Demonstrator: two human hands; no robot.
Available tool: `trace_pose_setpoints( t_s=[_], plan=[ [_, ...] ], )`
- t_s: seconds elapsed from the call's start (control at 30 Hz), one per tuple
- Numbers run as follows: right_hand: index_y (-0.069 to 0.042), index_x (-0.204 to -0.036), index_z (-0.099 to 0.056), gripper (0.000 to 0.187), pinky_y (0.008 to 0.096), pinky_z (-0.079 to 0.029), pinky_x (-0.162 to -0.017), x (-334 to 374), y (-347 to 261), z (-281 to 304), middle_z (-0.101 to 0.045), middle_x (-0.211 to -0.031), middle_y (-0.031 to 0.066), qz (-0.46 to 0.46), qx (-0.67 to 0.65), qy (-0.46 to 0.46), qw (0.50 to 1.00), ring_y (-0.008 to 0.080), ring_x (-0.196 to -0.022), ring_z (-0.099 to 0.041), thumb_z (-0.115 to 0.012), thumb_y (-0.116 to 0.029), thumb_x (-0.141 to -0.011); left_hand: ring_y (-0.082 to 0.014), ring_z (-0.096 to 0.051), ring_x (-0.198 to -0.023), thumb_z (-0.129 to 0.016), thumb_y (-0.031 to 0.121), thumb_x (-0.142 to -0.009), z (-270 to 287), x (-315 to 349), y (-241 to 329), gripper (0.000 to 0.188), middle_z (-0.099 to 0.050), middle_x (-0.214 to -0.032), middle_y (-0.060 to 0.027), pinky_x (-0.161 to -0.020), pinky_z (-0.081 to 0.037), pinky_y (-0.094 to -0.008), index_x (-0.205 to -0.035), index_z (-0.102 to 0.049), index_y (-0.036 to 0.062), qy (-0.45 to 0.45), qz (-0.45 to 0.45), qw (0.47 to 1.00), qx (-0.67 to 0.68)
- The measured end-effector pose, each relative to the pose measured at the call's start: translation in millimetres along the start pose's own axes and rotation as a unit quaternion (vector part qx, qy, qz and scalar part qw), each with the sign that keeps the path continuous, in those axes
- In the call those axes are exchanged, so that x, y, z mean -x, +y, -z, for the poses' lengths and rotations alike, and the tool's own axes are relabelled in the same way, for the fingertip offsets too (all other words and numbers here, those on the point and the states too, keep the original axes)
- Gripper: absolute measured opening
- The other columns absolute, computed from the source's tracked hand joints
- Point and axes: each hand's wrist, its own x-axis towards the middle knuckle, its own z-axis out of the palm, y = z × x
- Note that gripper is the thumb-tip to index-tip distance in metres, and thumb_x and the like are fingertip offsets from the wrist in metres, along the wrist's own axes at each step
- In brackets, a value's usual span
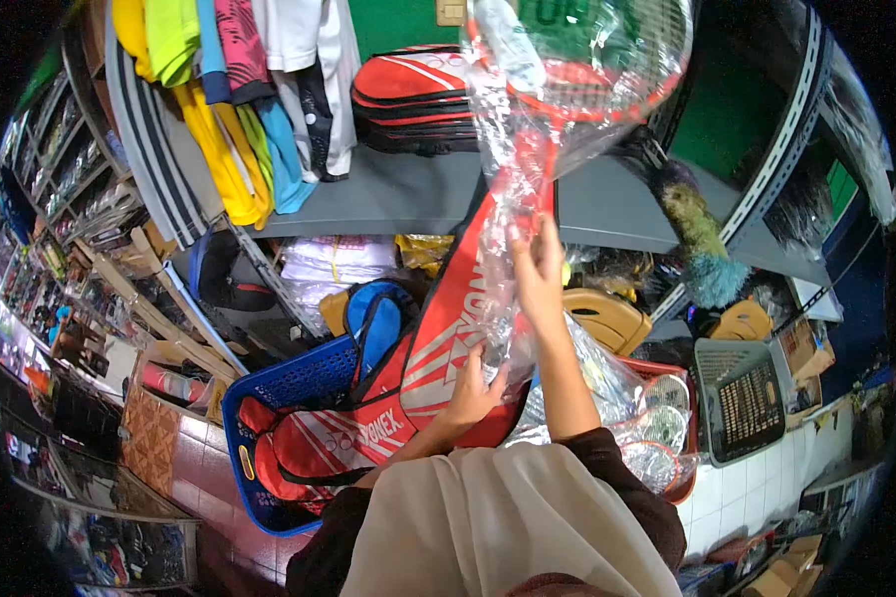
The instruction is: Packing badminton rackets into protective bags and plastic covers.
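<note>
A racket (551, 149) with a red-orange frame, wrapped in clear plastic, is held up in front of me, its head at the top of the view. My right hand (538, 267) grips it around the shaft and upper handle. Lower down, my left hand (476, 391) has its fingers closed on the plastic at the handle end. Directly behind the handle stands a long red racket bag (430, 363) with white stripes, leaning against the shelf. Another red and white racket bag (319, 448) lies in the blue basket (299, 378) to the left.
Stacked red racket covers (408, 99) lie on the grey shelf (398, 189), beside hanging clothes (234, 129). A duster (702, 234) hangs at the right. On the floor there, a red basket (689, 468) holds wrapped rackets, next to a grey basket (712, 398).
</note>
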Motion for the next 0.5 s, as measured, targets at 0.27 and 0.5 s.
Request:
trace_pose_setpoints(
  t_s=[0.27,0.5],
  plan=[
    [0.004,-0.129,-0.042,0.044,0.0340,-0.038,-0.097,49,38,-16,-0.052,-0.123,0.0189,0.044,0.115,-0.073,0.990,0.0250,-0.115,-0.050,-0.053,-0.008,-0.089,-0.0252,-0.057,-0.093,-0.062,0.004,-0.079,43,-76,59,0.049,-0.055,-0.106,-0.0172,-0.080,-0.045,-0.0368,-0.120,-0.036,-0.0018,0.116,-0.037,0.992,0.045],
    [0.006,-0.136,-0.032,0.061,0.0427,-0.023,-0.108,82,53,-16,-0.034,-0.140,0.0243,0.142,0.120,-0.014,0.982,0.0357,-0.132,-0.031,-0.053,-0.024,-0.088,-0.0223,-0.052,-0.096,-0.053,0.010,-0.082,47,-103,74,0.050,-0.053,-0.109,-0.0154,-0.085,-0.043,-0.0343,-0.126,-0.034,-0.0044,0.074,-0.054,0.975,0.200]
  ],
)
